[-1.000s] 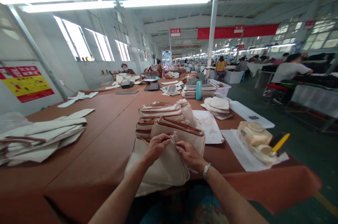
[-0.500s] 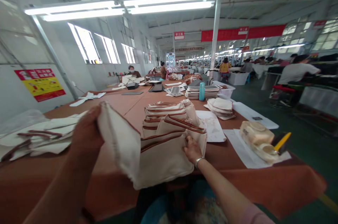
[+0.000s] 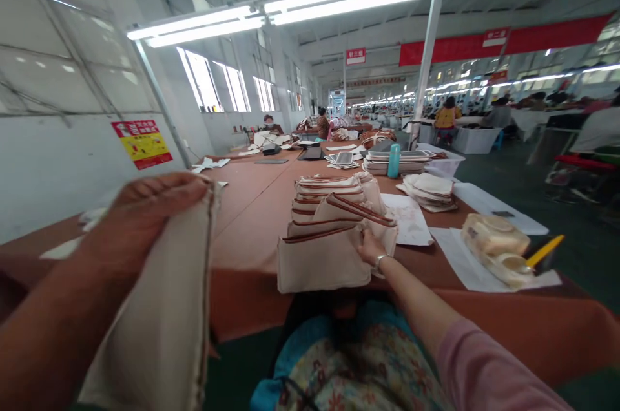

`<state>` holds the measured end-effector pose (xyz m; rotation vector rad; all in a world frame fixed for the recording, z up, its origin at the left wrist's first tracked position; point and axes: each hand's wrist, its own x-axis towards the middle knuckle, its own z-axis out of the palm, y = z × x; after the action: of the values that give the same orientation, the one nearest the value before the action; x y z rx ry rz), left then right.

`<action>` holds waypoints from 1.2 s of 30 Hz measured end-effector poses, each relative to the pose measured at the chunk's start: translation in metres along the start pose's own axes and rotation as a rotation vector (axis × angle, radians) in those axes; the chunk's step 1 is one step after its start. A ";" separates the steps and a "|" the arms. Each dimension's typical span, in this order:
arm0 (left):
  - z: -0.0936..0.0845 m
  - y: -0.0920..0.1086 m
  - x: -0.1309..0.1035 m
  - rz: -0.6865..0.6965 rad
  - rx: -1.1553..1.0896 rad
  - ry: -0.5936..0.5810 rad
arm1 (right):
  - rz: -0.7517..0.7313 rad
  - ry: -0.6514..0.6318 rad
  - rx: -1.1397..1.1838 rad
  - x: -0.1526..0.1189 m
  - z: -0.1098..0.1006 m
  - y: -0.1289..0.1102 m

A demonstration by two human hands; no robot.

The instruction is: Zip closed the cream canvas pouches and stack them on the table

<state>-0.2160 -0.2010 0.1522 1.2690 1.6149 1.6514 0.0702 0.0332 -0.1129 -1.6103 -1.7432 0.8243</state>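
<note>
At eight o'clock, your left hand [image 3: 150,204] is closed around the top edge of a cream piece [image 3: 169,295], held up off the table [image 3: 256,204] with its lower part hanging down towards you. Its weight seems to hang from that one grip, so loose fingers could let it slip, and a wide swing could drag its lower end over the table's edge.

Near the centre, just towards six o'clock, the front pouch [image 3: 322,265] stands on its side at that edge, its brown-trimmed opening up. Your right hand, at four o'clock [image 3: 372,248], pinches its right end; the fingertips are partly hidden. Its left end has no hand on it, so a tug from the right could twist it or tip it off towards your lap. The row [image 3: 334,188] behind leans close together towards twelve; pushing back could make it slump.

At two o'clock, a bottle [image 3: 394,162] stands upright beyond a loose pile [image 3: 429,190]. A careless right sleeve [image 3: 479,359] could catch the yellow handle [image 3: 545,251] at three to four o'clock.
</note>
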 end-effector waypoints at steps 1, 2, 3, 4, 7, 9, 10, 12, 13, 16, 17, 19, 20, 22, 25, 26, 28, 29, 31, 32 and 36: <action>0.005 -0.003 -0.009 -0.054 0.062 -0.115 | -0.009 -0.002 0.026 -0.006 -0.006 -0.003; 0.013 -0.009 -0.017 -0.097 0.118 -0.232 | -0.024 -0.001 0.055 -0.013 -0.013 -0.007; 0.024 -0.017 -0.026 -0.117 0.161 -0.333 | -0.046 -0.001 0.088 -0.023 -0.020 -0.013; 0.037 -0.026 -0.034 -0.108 0.177 -0.403 | -0.075 -0.005 0.127 -0.035 -0.028 -0.020; 0.077 -0.048 -0.059 -0.039 0.178 -0.585 | -0.198 -0.077 0.269 -0.087 -0.050 -0.048; 0.099 -0.056 -0.073 0.026 0.114 -0.711 | -0.287 -0.158 0.375 -0.132 -0.062 -0.069; 0.107 -0.057 -0.079 0.074 0.067 -0.773 | -0.330 -0.195 0.425 -0.154 -0.067 -0.078; 0.117 -0.057 -0.088 0.185 -0.020 -0.862 | -0.396 -0.247 0.521 -0.195 -0.077 -0.090; 0.118 -0.056 -0.092 0.233 -0.042 -0.888 | -0.420 -0.257 0.555 -0.211 -0.081 -0.094; 0.115 -0.054 -0.102 0.292 0.019 -0.898 | -0.467 -0.268 0.616 -0.242 -0.090 -0.094; 0.112 -0.055 -0.105 0.291 0.059 -0.890 | -0.480 -0.271 0.617 -0.248 -0.091 -0.092; 0.105 -0.055 -0.112 0.284 0.112 -0.887 | -0.512 -0.256 0.581 -0.257 -0.092 -0.086; 0.101 -0.055 -0.116 0.282 0.124 -0.897 | -0.535 -0.228 0.539 -0.262 -0.092 -0.084; 0.095 -0.054 -0.124 0.269 0.130 -0.917 | -0.593 -0.135 0.431 -0.272 -0.093 -0.082; 0.086 -0.047 -0.136 0.232 0.111 -0.924 | -0.679 -0.043 0.320 -0.290 -0.099 -0.088; 0.084 -0.044 -0.139 0.218 0.093 -0.930 | -0.691 -0.040 0.306 -0.294 -0.102 -0.092; 0.080 -0.037 -0.144 0.183 0.033 -0.958 | -0.673 -0.047 0.300 -0.302 -0.109 -0.100; 0.079 -0.034 -0.145 0.153 -0.010 -0.984 | -0.649 -0.058 0.308 -0.304 -0.113 -0.104; 0.076 -0.028 -0.146 0.066 -0.102 -1.052 | -0.610 -0.121 0.325 -0.305 -0.119 -0.109; 0.075 -0.025 -0.146 0.025 -0.141 -1.088 | -0.606 -0.163 0.327 -0.304 -0.121 -0.111; 0.073 -0.019 -0.140 -0.027 -0.231 -1.156 | -0.710 -0.193 0.276 -0.298 -0.127 -0.112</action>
<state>-0.0963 -0.2825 0.0861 1.5904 0.6900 0.7252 0.1215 -0.2663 0.0454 -0.6634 -2.0295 0.8230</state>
